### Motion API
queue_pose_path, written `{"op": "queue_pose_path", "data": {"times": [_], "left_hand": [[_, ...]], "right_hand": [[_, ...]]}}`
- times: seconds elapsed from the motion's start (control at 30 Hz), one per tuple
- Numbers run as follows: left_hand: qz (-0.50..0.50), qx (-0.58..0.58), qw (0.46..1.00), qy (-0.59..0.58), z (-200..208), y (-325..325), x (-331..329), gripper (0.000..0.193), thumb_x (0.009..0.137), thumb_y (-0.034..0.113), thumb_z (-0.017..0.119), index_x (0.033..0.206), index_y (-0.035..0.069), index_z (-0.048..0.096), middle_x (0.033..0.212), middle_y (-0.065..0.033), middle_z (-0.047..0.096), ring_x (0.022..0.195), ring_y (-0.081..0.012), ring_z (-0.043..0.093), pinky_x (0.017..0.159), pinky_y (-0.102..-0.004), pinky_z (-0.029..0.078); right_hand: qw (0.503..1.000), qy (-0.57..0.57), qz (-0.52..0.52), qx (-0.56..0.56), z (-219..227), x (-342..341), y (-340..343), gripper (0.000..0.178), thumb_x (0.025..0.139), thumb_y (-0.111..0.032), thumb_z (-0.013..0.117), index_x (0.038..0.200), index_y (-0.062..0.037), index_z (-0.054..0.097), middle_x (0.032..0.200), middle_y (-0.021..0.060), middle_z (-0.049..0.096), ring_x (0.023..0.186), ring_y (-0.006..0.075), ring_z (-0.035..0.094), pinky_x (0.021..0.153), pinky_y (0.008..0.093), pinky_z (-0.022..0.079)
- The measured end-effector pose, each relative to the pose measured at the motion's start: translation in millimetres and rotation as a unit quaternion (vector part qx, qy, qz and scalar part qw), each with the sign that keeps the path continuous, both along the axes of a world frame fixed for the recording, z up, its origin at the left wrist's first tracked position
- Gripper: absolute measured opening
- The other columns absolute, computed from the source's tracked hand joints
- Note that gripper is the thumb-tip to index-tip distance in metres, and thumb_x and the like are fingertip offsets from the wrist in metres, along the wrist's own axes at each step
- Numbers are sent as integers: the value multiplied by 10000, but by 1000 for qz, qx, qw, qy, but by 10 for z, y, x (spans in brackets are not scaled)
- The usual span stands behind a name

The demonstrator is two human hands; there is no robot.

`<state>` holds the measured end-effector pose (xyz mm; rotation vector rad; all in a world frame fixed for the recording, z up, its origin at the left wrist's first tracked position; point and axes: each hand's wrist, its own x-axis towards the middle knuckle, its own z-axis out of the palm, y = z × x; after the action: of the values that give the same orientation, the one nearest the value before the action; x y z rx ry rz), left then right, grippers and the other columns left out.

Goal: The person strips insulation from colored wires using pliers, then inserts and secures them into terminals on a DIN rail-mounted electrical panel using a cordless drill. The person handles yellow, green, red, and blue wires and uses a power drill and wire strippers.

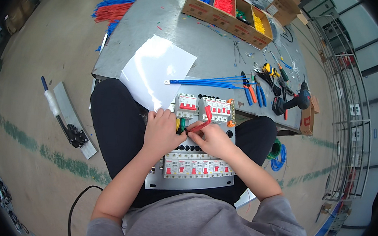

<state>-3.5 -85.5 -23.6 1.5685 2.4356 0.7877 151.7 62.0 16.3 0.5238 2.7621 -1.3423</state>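
A grey metal mounting plate [192,185] with breakers lies across my lap. Its upper part carries a breaker with red levers [187,105] and a bank of smaller breakers [216,110]; a longer breaker row [197,167] runs along the near part. Red wires [207,116] curve down from the upper right bank into my right hand [212,139], whose thumb and fingers pinch them. My left hand [163,131] is closed beside the yellow wire [177,125] and green wire [182,125], thumb tip close to the right fingertips. What its fingers grip is hidden.
Ahead stands a metal table [157,14] with a white sheet [160,66], blue cable ties [210,82], pliers [247,89], a cordless drill [294,100] and a divided cardboard box [227,15] of coloured sleeves. A long-handled crimper [69,127] lies left on the floor; wire coils [279,157] lie right.
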Motion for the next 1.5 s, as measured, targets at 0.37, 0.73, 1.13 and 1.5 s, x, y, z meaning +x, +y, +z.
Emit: {"op": "queue_pose_path", "data": {"times": [0.37,0.73,1.13,1.5], "left_hand": [[-9,-19,999,-30,3,-19,-31,443,779,405,850,927,28,671,955,-112,658,992,-276,595,957,-412,404],[-23,-43,998,-27,96,-12,-2,559,724,441,915,990,24,655,998,-113,645,1019,-303,584,980,-426,393],[41,9,999,-23,50,37,74,965,672,433,977,1377,-23,501,1236,-174,608,1149,-349,595,1024,-478,431],[-39,4,999,-17,203,235,-118,1261,596,356,1002,1636,67,351,1631,-146,473,1478,-343,466,1163,-474,384]], "right_hand": [[956,22,-85,-279,-150,4,49,244,1084,-239,642,1050,-9,719,737,-13,644,627,61,537,595,263,447],[915,-137,-123,-359,-238,-56,130,287,1100,-235,622,1096,32,729,852,54,745,605,104,676,467,238,480],[872,-101,-178,-444,-315,-110,101,255,1100,-231,632,1032,1,710,855,61,747,652,129,712,521,246,517],[874,-90,-135,-457,-338,3,208,260,1090,-158,543,1195,21,700,857,58,713,680,158,700,560,287,544]]}}
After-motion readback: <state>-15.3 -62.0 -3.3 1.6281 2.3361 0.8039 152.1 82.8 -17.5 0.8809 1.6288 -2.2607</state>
